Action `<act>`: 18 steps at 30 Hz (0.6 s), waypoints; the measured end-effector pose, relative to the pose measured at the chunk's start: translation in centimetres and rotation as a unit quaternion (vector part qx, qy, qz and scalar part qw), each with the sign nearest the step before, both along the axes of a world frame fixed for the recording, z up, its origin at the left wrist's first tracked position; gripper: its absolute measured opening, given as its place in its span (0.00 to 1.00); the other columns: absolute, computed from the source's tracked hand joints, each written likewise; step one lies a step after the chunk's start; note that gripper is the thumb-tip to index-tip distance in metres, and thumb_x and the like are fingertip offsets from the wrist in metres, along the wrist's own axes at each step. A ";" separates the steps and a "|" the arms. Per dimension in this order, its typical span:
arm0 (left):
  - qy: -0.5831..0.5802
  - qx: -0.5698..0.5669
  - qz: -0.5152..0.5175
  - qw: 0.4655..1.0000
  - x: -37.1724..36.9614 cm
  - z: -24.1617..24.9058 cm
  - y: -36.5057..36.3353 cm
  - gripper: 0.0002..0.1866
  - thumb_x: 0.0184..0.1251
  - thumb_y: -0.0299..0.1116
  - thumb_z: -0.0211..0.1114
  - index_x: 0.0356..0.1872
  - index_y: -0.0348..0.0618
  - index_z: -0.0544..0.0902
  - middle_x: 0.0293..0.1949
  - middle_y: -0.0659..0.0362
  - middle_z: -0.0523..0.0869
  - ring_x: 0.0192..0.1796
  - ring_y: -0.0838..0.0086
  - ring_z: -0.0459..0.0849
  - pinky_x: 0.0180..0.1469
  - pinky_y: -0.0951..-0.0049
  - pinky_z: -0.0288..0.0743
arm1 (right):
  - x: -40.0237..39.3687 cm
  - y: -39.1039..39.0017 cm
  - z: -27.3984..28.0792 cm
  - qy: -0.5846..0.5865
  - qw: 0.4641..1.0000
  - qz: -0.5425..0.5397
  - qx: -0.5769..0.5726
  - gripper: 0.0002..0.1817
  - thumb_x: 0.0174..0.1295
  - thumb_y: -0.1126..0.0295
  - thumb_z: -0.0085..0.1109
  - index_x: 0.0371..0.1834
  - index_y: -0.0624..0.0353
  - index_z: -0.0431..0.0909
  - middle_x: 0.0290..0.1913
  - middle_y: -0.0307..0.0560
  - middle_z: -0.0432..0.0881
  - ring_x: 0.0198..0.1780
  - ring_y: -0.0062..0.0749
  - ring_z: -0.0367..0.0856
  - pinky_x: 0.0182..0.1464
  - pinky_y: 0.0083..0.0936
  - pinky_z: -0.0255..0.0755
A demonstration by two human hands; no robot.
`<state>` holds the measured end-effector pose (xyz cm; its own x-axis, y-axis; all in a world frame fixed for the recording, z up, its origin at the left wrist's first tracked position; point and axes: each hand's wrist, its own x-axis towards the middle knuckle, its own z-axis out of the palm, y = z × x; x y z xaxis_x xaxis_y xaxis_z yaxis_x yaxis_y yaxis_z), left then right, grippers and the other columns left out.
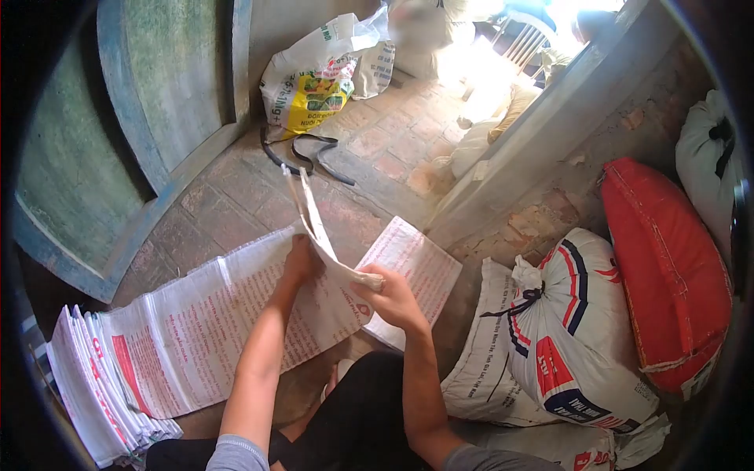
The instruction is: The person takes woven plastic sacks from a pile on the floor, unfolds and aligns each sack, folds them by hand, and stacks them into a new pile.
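A long white woven sack (204,314) with red print stretches from the left toward the middle, its right end lifted. My right hand (389,297) is closed on the edge of that raised end. My left hand (302,259) presses against the sack near its folded-up part; its fingers are partly hidden by the material. Beneath and to the right of the raised end, a folded white printed sack (416,271) lies flat on the floor. A stack of folded sacks (90,385) stands at the lower left, touching the long sack.
Filled sacks, white (581,314) and red (660,259), stand at the right by the wall. A white and yellow bag (310,86) and a black strap (330,161) lie ahead. Green shutters (71,157) line the left. A chair (526,39) is beyond the doorway.
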<state>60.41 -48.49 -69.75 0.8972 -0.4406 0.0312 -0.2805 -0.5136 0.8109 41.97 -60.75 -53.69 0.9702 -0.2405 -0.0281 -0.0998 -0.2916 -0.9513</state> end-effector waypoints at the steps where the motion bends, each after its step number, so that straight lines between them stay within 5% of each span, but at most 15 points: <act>1: -0.099 -0.012 -0.049 0.994 1.2 -1.9 -0.5 0.32 0.56 0.39 0.69 0.63 0.37 0.75 0.61 0.43 0.76 0.60 0.46 0.79 0.63 0.57 0.73 | -0.1 0.2 -0.1 0.008 1.000 0.012 -0.006 0.09 0.65 0.70 0.64 0.43 0.62 0.80 0.30 0.34 0.78 0.34 0.17 0.75 0.36 0.21 0.71; 3: -0.280 -0.025 -0.135 0.950 4.1 -7.7 -0.7 0.33 0.56 0.38 0.69 0.64 0.39 0.74 0.61 0.44 0.77 0.58 0.45 0.80 0.62 0.57 0.74 | 0.2 0.5 0.5 0.063 0.998 0.017 0.005 0.10 0.65 0.70 0.64 0.46 0.60 0.79 0.29 0.36 0.77 0.34 0.18 0.75 0.36 0.23 0.71; 5: -0.039 -0.039 -0.104 0.993 2.3 -4.9 2.6 0.30 0.62 0.35 0.65 0.65 0.36 0.71 0.61 0.45 0.78 0.54 0.52 0.84 0.57 0.60 0.78 | 0.7 1.1 -0.8 0.064 0.997 0.026 -0.014 0.10 0.65 0.70 0.64 0.47 0.60 0.79 0.29 0.40 0.79 0.34 0.20 0.76 0.36 0.25 0.72; 7: 0.207 -0.298 -0.003 0.932 -1.4 -1.2 7.0 0.23 0.70 0.30 0.58 0.64 0.35 0.72 0.60 0.48 0.80 0.50 0.62 0.86 0.50 0.66 0.82 | 1.3 1.8 -2.0 0.012 0.997 0.069 -0.046 0.12 0.65 0.70 0.63 0.50 0.59 0.78 0.30 0.49 0.82 0.35 0.29 0.80 0.38 0.32 0.73; 8: 0.202 -0.290 0.040 0.935 -3.8 1.8 9.8 0.19 0.74 0.27 0.52 0.63 0.34 0.73 0.58 0.51 0.83 0.48 0.69 0.87 0.44 0.70 0.83 | 1.4 2.7 -2.2 0.001 0.990 0.089 -0.108 0.13 0.65 0.70 0.62 0.52 0.59 0.77 0.32 0.54 0.83 0.36 0.37 0.82 0.40 0.35 0.74; 12: 0.218 -0.148 0.028 0.964 -11.5 5.0 22.3 0.18 0.75 0.32 0.57 0.61 0.36 0.76 0.56 0.55 0.84 0.48 0.72 0.85 0.47 0.72 0.80 | 1.6 7.1 -1.9 0.039 0.951 0.183 -0.247 0.18 0.66 0.71 0.54 0.58 0.62 0.70 0.44 0.68 0.83 0.47 0.63 0.81 0.48 0.46 0.73; 15: 0.200 -0.021 -0.021 0.979 -17.8 7.9 30.2 0.17 0.74 0.33 0.59 0.60 0.38 0.78 0.53 0.55 0.86 0.46 0.74 0.85 0.48 0.73 0.79 | 1.7 10.1 -6.7 -0.058 0.911 0.234 -0.335 0.20 0.65 0.73 0.53 0.60 0.62 0.70 0.49 0.68 0.82 0.51 0.61 0.80 0.52 0.45 0.72; 18: 0.173 0.028 -0.042 0.984 -22.7 11.2 35.5 0.17 0.73 0.35 0.62 0.58 0.38 0.80 0.50 0.54 0.87 0.45 0.74 0.85 0.49 0.72 0.79 | 1.8 12.2 -13.0 0.019 0.888 0.265 -0.374 0.24 0.63 0.69 0.52 0.63 0.61 0.68 0.63 0.67 0.74 0.64 0.62 0.72 0.61 0.56 0.69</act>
